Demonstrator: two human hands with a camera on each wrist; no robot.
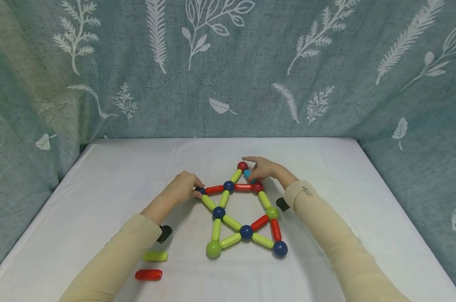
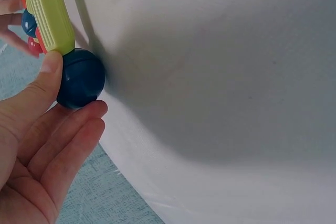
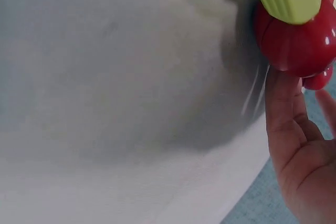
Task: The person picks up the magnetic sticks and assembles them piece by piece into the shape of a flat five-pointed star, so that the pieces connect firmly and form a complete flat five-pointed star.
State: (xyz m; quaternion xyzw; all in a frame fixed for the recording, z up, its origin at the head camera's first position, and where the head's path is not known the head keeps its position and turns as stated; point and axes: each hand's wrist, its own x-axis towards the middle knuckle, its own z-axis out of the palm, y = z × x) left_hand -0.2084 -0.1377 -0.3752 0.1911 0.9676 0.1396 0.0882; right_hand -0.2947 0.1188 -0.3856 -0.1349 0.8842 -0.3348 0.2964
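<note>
A flat frame of magnetic rods and balls lies on the table. At its left corner my left hand [image 1: 182,186] pinches a dark blue ball [image 2: 81,80] between thumb and fingers. A yellow-green rod [image 2: 50,11] joins that ball. At the far right of the frame, my right hand [image 1: 265,167] holds a blue rod [image 1: 247,174], partly hidden by the fingers. This rod lies between the top red ball [image 1: 242,166] and another red ball [image 1: 258,187]. One finger stretches past the top ball. In the right wrist view, a finger touches the nearer red ball [image 3: 296,43].
A loose yellow-green rod [image 1: 155,256] and a loose red rod [image 1: 148,274] lie beside the left forearm. The frame's near corners are a green ball [image 1: 213,249] and a blue ball [image 1: 280,248]. A patterned green curtain [image 1: 228,84] hangs behind the white table [image 1: 118,188].
</note>
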